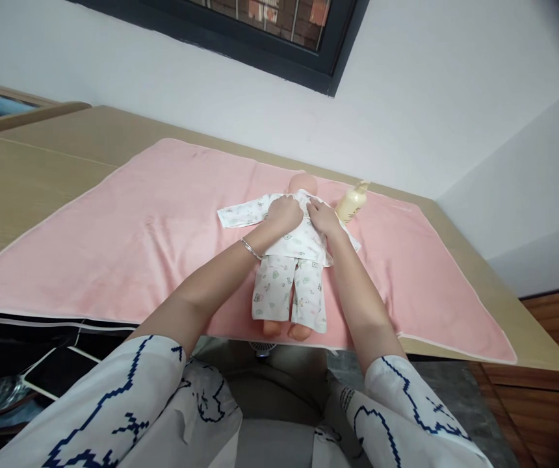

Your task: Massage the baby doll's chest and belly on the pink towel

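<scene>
A baby doll (292, 273) in a white patterned shirt and trousers lies on its back on a pink blanket (138, 234), head toward the wall and bare feet toward me. My left hand (284, 216) rests on the doll's chest, fingers curled over the shirt near the collar. My right hand (322, 218) lies beside it on the other side of the chest, fingers pressed together on the shirt fabric. A silver bracelet (251, 249) circles my left wrist.
A cream lotion bottle (352, 201) lies on the blanket right of the doll's head. The blanket covers a light wooden table (40, 169) against a white wall. A dark phone (60, 370) sits at lower left, and a wooden floor shows at right.
</scene>
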The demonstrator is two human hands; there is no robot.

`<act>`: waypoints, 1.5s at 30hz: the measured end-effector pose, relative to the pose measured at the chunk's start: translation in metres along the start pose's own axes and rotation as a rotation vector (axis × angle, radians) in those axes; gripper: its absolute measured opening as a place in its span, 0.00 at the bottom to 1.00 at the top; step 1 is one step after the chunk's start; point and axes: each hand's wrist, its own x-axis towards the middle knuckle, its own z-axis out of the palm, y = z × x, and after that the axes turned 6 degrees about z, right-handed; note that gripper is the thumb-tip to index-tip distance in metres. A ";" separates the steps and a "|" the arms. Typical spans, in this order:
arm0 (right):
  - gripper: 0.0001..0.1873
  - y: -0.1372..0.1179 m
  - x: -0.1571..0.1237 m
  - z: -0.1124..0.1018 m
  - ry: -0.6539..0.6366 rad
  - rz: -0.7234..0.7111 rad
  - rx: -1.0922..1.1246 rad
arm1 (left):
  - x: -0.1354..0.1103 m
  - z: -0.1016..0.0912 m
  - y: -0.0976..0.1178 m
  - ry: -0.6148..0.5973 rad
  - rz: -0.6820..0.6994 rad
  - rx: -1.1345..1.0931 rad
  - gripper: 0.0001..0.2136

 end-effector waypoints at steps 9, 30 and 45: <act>0.21 -0.029 -0.024 -0.033 -0.130 -0.053 -0.133 | 0.010 0.012 -0.029 0.022 0.030 -0.119 0.18; 0.27 -0.003 -0.004 0.008 0.014 -0.025 0.039 | -0.005 0.007 -0.006 0.043 -0.007 0.071 0.18; 0.22 -0.052 -0.033 0.005 0.094 0.159 -0.139 | 0.001 -0.004 -0.014 -0.043 -0.143 -0.037 0.21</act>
